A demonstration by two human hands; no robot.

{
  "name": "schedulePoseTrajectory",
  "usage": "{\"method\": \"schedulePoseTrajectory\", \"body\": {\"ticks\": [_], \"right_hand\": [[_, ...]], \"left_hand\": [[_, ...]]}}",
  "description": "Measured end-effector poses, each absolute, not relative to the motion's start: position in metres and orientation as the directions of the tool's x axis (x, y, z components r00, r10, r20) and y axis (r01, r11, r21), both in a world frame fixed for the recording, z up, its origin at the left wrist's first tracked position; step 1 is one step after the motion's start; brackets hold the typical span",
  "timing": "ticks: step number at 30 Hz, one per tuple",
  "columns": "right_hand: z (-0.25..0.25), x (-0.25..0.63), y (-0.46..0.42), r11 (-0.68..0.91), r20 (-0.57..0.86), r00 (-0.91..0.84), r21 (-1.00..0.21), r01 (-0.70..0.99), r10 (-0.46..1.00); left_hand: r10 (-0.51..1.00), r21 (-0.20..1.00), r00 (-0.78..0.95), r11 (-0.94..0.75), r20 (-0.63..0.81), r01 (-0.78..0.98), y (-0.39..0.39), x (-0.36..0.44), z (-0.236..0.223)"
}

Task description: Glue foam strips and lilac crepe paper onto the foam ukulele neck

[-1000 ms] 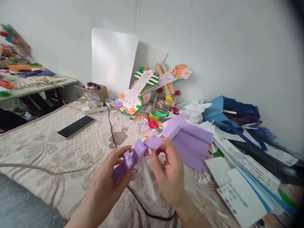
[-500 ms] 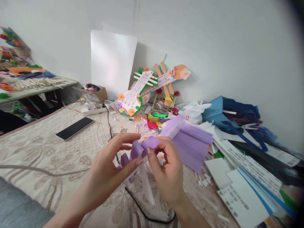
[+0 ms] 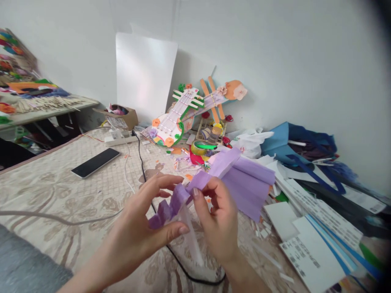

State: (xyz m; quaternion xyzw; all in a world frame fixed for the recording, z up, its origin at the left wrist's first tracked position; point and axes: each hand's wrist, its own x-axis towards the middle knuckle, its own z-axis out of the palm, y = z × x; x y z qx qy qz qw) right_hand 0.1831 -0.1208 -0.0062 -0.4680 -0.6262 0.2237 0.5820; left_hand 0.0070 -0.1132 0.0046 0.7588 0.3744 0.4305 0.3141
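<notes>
A ruffled strip of purple crepe paper [image 3: 179, 196] is up in the air between both hands. My right hand [image 3: 218, 219] pinches its upper end between thumb and curled fingers. Around the strip's lower folds is my left hand [image 3: 137, 221], its thumb well apart from its bent fingers. Those folds lie close to its palm; contact there is partly hidden. From the paper's underside a translucent whitish strip [image 3: 193, 238] dangles over the patterned tablecloth [image 3: 100, 240]. Just beyond my right hand lies a larger folded sheet of purple crepe paper [image 3: 244, 183].
A phone [image 3: 96, 162] lies at the left near a white power strip [image 3: 120, 140]. A black cable [image 3: 195, 280] crosses under the hands. Decorated model string instruments [image 3: 174, 118] lean at the back. Printed cards [image 3: 314, 256] and a blue bag [image 3: 277, 138] crowd the right side.
My left thumb has moved down, away from the purple folds, widening the gap to its fingers. The strip's upper end has shifted slightly right with my right hand, which keeps its pinch.
</notes>
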Motion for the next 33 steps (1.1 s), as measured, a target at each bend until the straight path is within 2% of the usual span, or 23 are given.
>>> {"method": "schedulePoseTrajectory", "body": {"ticks": [9, 15, 24, 33], "right_hand": [[-0.007, 0.178, -0.118, 0.458, 0.522, 0.178, -0.835, 0.304, 0.834], [-0.007, 0.178, -0.118, 0.473, 0.551, 0.2, -0.816, 0.334, 0.81], [-0.013, 0.176, -0.119, 0.439, 0.521, 0.265, -0.842, 0.312, 0.811], [-0.026, 0.177, -0.131, 0.443, 0.472, 0.109, -0.87, 0.216, 0.875]], "left_hand": [[0.889, 0.846, 0.301, -0.433, 0.345, 0.311, -0.118, 0.008, -0.008], [0.872, 0.841, 0.332, -0.458, 0.36, 0.29, -0.117, 0.006, -0.007], [0.878, 0.845, 0.325, -0.447, 0.351, 0.295, -0.121, 0.009, -0.005], [0.855, 0.848, 0.427, -0.44, 0.295, 0.296, -0.11, -0.01, -0.013]]}}
